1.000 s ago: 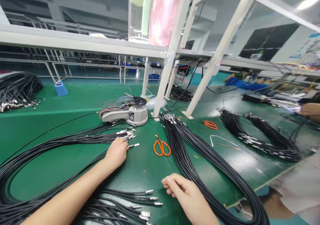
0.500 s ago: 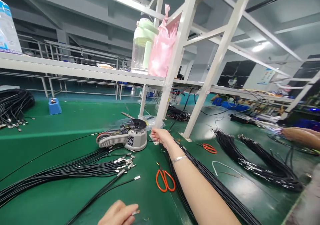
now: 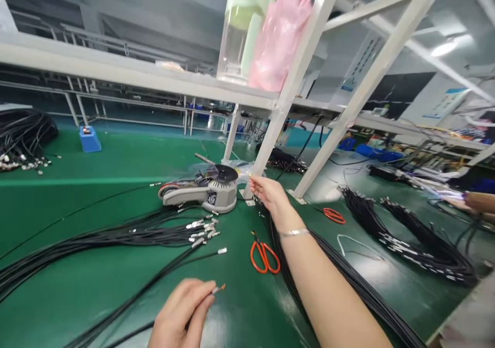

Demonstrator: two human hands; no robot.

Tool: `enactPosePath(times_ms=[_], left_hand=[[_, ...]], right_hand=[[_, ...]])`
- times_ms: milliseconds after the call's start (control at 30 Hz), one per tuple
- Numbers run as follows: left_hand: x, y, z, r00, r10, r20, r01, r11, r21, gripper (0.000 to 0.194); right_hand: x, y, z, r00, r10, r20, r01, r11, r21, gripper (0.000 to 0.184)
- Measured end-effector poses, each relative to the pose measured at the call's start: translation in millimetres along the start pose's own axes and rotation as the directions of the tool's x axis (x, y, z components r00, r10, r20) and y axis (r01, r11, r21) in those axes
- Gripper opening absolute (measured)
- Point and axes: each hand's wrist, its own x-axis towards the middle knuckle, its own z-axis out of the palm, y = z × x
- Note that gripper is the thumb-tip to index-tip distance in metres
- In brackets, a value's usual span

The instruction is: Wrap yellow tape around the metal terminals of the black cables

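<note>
My left hand (image 3: 184,312) is closed in a pinch near the bottom of the view. Between thumb and fingers it grips the end of a black cable (image 3: 131,332), with a small orange tip showing beyond the fingertips. My right hand (image 3: 268,193), a silver bangle on the wrist, is stretched out by the foot of the white post. Its fingers are pressed together; what they hold, if anything, is too small to name. Just left of it stands a grey tape dispenser machine (image 3: 219,197) with a black disc on top. Orange-handled scissors (image 3: 264,256) lie below the right hand.
Black cables with pale connectors (image 3: 154,236) spread over the green table's left. More cable bundles (image 3: 410,245) and a second orange-handled tool (image 3: 334,215) lie right. White posts (image 3: 286,95) carry a shelf with a jug (image 3: 240,38) and pink bag (image 3: 280,38). Another person's hand (image 3: 477,202) is far right.
The view has tilted down and shifted left. My left hand has risen further into view, showing the cable end more plainly. My right hand stays near the post, its fingertips slightly higher beside the machine.
</note>
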Motion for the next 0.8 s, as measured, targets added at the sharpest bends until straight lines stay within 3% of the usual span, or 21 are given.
enactPosePath(times_ms=[67,167,233,300,400,500,633,800], left_hand=[[3.2,10.8,-6.3,0.999,0.001,-0.041,-0.001,1.0,-0.012,0.024],[5.1,22.5,-6.2,0.995,-0.003,-0.102,0.0,0.999,-0.032,0.024],[3.4,28.1,-2.9,0.993,-0.01,-0.115,0.004,0.998,-0.055,0.022],[0.6,32.5,0.1,0.994,-0.023,-0.111,0.015,0.997,-0.077,0.02],[-2.7,37.9,1.5,0.996,-0.03,-0.081,0.022,0.995,-0.096,0.019],[-3.6,41.7,-0.4,0.998,-0.046,-0.041,0.041,0.992,-0.115,0.018],[-3.8,42.5,-3.8,0.999,-0.045,-0.006,0.044,0.994,-0.098,0.017],[-5.9,39.2,-4.3,0.998,0.062,0.005,-0.062,0.998,-0.021,0.023]], right_hand=[[-56.4,20.7,-12.5,0.999,-0.029,0.023,0.028,0.998,0.064,0.011],[-154.1,66.6,-22.5,0.995,-0.065,0.073,0.05,0.979,0.197,0.022],[-208.1,100.9,-19.0,0.999,-0.037,0.011,0.033,0.969,0.246,0.03],[-241.7,129.9,-8.9,0.999,-0.008,-0.036,0.018,0.955,0.295,0.032],[-258.2,152.0,7.8,0.997,-0.025,-0.074,0.05,0.931,0.361,0.035],[-258.0,153.2,16.6,0.992,-0.081,-0.1,0.114,0.917,0.383,0.033],[-259.4,151.0,17.3,0.988,-0.132,-0.08,0.153,0.91,0.386,0.031],[-261.4,154.1,12.3,0.99,-0.14,-0.016,0.133,0.894,0.429,0.03]])
